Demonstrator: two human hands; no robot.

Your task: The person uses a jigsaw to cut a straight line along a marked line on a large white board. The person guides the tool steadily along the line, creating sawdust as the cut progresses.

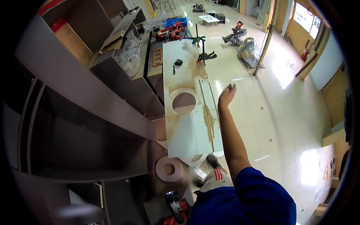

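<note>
My right hand (227, 96) is held out past the right edge of a long white board (182, 131), over the tiled floor. Its fingers are loosely bent and a little apart, and nothing shows in them. The board has a round cut-out with sawdust around it and a groove along its right side. A black tape measure (179, 62) lies on its far half. Two clamps, one black (206, 56) and one green (198, 39), grip its far right edge. My left hand does not show. A red and black power tool (178, 210) is at the lower edge, partly cut off.
Dark cabinets (86, 131) stand along the left. Red power tools (174, 32) and a blue crate (176, 21) lie beyond the board. A ring-shaped roll (169, 169) lies below its near end. A saw (235, 33) and a plastic-wrapped bundle (248, 51) are on the right floor.
</note>
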